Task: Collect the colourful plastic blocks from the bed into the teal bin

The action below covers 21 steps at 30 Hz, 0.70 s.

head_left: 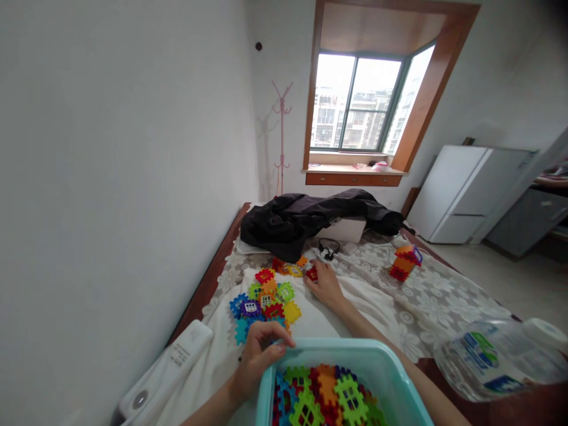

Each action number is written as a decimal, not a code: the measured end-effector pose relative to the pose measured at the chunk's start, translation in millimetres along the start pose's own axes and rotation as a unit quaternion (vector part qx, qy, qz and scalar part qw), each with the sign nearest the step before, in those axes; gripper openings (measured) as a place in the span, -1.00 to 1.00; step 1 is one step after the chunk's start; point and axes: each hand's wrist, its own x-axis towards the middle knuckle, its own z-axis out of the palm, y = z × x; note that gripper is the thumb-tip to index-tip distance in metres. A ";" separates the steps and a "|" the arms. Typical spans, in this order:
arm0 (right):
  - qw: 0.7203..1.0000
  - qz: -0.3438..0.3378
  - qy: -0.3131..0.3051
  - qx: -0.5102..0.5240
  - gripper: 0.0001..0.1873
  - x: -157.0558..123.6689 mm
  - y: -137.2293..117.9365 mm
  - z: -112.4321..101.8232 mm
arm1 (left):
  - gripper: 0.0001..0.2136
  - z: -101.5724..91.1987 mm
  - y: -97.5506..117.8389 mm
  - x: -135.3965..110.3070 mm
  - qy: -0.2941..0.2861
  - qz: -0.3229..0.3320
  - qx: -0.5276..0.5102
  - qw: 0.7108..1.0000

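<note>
Tiles (268, 287), bare sheet (317, 322) beside, left hand (260, 350) at tub rim (339, 344)

Daylight glares white through the window (369, 102), while below and right of it the bottle (497, 361) looks stretched and soft.

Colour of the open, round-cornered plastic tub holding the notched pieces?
The light turquoise, round-cornered plastic tub shows best in the head view.

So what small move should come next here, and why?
Probably secure the red piece with the right hand: its grip is hard to make out, but it reaches right to the piece, while the left hand is at the rim of the turquoise tub.
</note>
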 end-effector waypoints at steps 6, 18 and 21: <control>0.999 0.001 0.015 -0.034 -0.80 2.9 -1.0 -0.2 | -0.70 -3.0 -9.3 -1.5 -0.013 0.002 0.011 1.000; 0.990 -0.059 0.039 0.119 -0.85 12.9 -6.4 -8.3 | -0.75 0.5 9.2 1.0 -0.015 -0.008 0.030 0.999; 0.993 -0.028 -0.046 0.106 -0.75 30.0 -17.0 -3.1 | -0.75 2.5 13.4 0.6 -0.010 -0.013 0.024 1.000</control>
